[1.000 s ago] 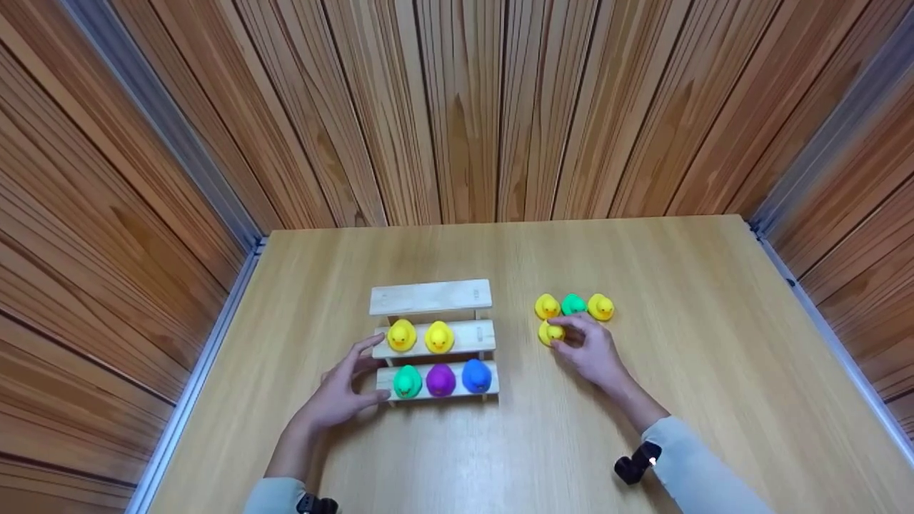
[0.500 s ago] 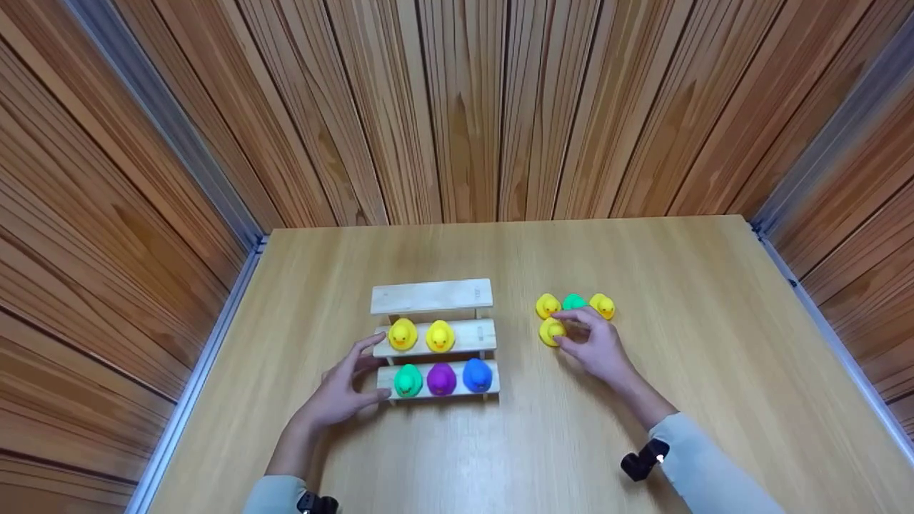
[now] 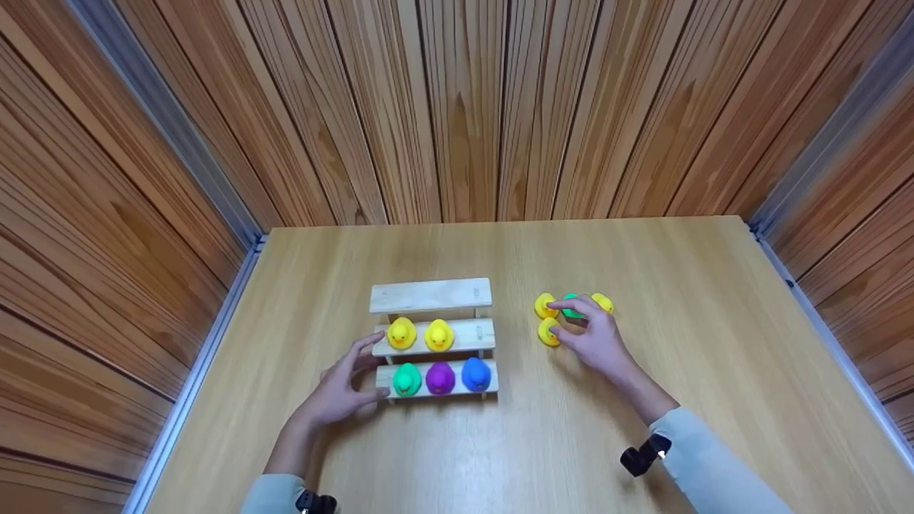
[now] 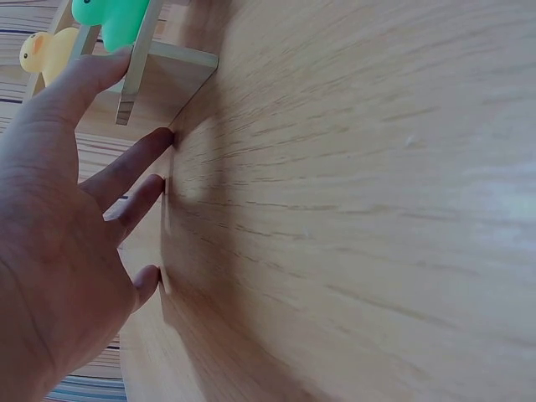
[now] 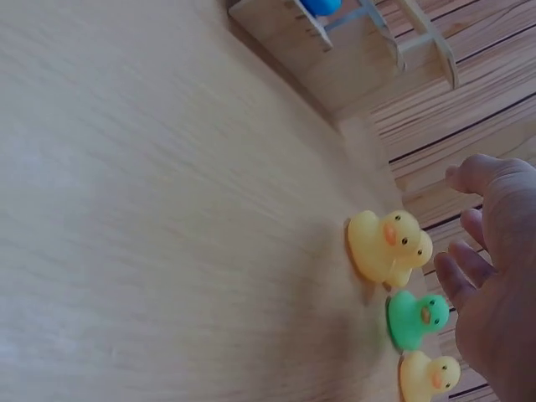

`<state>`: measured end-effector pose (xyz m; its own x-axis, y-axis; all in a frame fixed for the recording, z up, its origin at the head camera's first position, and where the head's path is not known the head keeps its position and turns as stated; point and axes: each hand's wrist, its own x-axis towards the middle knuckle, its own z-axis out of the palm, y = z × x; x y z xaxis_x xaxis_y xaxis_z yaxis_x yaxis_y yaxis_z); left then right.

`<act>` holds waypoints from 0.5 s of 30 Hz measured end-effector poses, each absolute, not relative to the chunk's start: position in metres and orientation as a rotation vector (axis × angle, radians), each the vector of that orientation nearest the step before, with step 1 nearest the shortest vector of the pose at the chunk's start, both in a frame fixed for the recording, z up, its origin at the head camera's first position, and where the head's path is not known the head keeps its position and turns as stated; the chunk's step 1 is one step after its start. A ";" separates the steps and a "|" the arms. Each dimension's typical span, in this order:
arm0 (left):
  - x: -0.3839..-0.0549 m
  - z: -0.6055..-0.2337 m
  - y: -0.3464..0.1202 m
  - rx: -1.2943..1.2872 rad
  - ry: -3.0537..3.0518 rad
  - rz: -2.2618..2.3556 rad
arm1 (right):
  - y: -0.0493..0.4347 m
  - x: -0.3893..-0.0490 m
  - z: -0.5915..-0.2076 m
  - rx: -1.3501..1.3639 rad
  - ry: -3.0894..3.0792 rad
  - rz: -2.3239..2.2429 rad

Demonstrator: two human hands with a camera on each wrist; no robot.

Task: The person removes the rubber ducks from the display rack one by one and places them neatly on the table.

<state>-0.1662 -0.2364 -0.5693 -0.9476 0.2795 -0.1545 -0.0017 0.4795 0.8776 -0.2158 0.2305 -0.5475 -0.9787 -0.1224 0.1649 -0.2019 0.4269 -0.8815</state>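
Note:
At the left of a three-step wooden rack (image 3: 430, 295), my left hand (image 3: 339, 392) has its fingers spread. The left thumb (image 4: 105, 71) touches the end of the lowest step, and other fingertips rest on the table. My right hand (image 3: 596, 343) hovers over a group of rubber ducks with thumb and fingers apart, holding nothing. Under its fingertips are a front yellow duck (image 3: 548, 333) and a back yellow duck (image 3: 545, 305). Beside them stand a green duck (image 5: 408, 318) and another yellow duck (image 5: 425, 378), both partly covered by the right hand in the head view.
Two yellow ducks (image 3: 420, 334) sit on the rack's middle step. On the lowest step stand a green duck (image 3: 407, 380), a purple duck (image 3: 440, 378) and a blue duck (image 3: 476, 375). Wood-patterned walls (image 3: 457, 107) enclose the table (image 3: 643, 257).
The right hand has come off the front yellow duck, and its fingers have moved slightly up toward the back row. The left hand and the rack look the same.

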 end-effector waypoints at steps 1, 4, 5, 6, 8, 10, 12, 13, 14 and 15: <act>-0.166 -0.569 -0.236 0.232 2.450 1.454 | 0.229 -0.215 -0.545 0.298 -2.592 1.626; -0.166 -0.569 -0.236 0.221 2.447 1.452 | 0.222 -0.213 -0.538 0.330 -2.601 1.644; -0.166 -0.568 -0.236 0.219 2.449 1.452 | 0.219 -0.213 -0.536 0.340 -2.605 1.645; -0.166 -0.568 -0.236 0.218 2.448 1.453 | 0.216 -0.212 -0.533 0.353 -2.605 1.652; -0.167 -0.568 -0.237 0.216 2.448 1.456 | 0.209 -0.213 -0.528 0.372 -2.609 1.648; -0.167 -0.568 -0.237 0.216 2.449 1.451 | 0.202 -0.213 -0.524 0.388 -2.609 1.634; -0.166 -0.568 -0.236 0.214 2.447 1.449 | 0.195 -0.213 -0.520 0.420 -2.601 1.621; -0.166 -0.568 -0.236 0.214 2.446 1.448 | 0.191 -0.212 -0.519 0.441 -2.596 1.611; -0.166 -0.568 -0.236 0.215 2.445 1.448 | 0.187 -0.212 -0.517 0.461 -2.587 1.611; -0.166 -0.568 -0.236 0.216 2.442 1.450 | 0.184 -0.211 -0.515 0.485 -2.577 1.610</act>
<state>-0.1659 -0.2359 -0.5684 -0.9461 0.2741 -0.1724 -0.0201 0.4817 0.8761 -0.2115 0.1835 -0.5154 -0.9484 -0.2298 0.2187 -0.2973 0.4038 -0.8652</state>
